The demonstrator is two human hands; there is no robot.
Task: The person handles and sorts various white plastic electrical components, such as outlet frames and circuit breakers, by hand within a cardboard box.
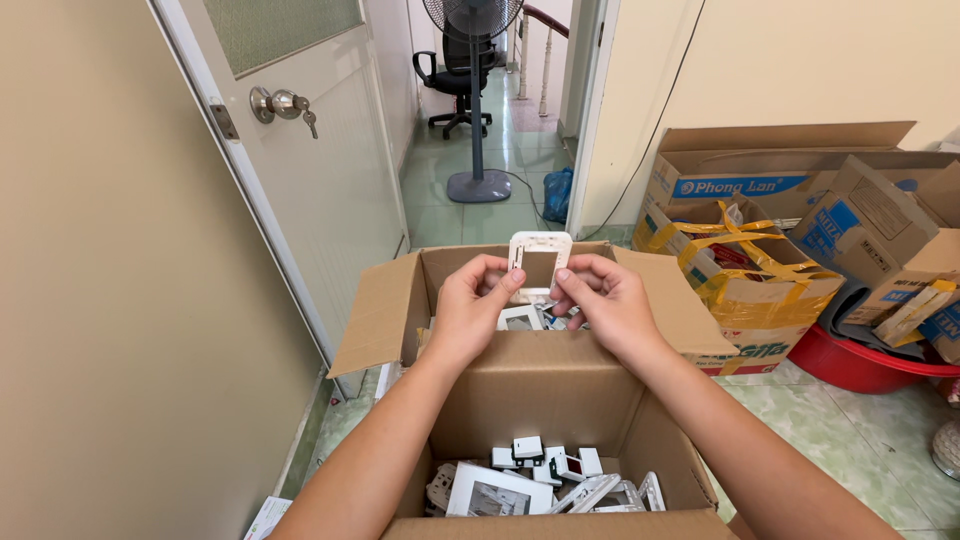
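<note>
At the centre of the frame both hands hold up a white plastic switch faceplate [541,262], a rectangular frame with an open window in its middle. The left hand [470,312] pinches the plate's left edge, thumb tip on the front and fingers curled behind. The right hand [608,305] grips the right lower edge the same way, thumb and forefinger closed on the plastic. The plate stands upright, facing the camera, above the far part of an open cardboard box [540,385].

A cardboard divider crosses the box from left to right. Beyond it, just under the hands, more white plastic parts [525,318] lie in the far compartment. In the near compartment, at the lower centre of the frame, lies a heap of white faceplates and small switch modules [545,478], one large frame tilted at the front left.

In the upper left a pale door [300,190] stands open, with a metal knob [272,103] and a key hanging from it. Through the doorway, at the top centre, a pedestal fan [477,100] stands on green tiles, an office chair [455,80] behind it. To the right, printed cardboard cartons [800,215], one bound with yellow tape, are stacked against the wall, beside a red plastic basin [860,365].
</note>
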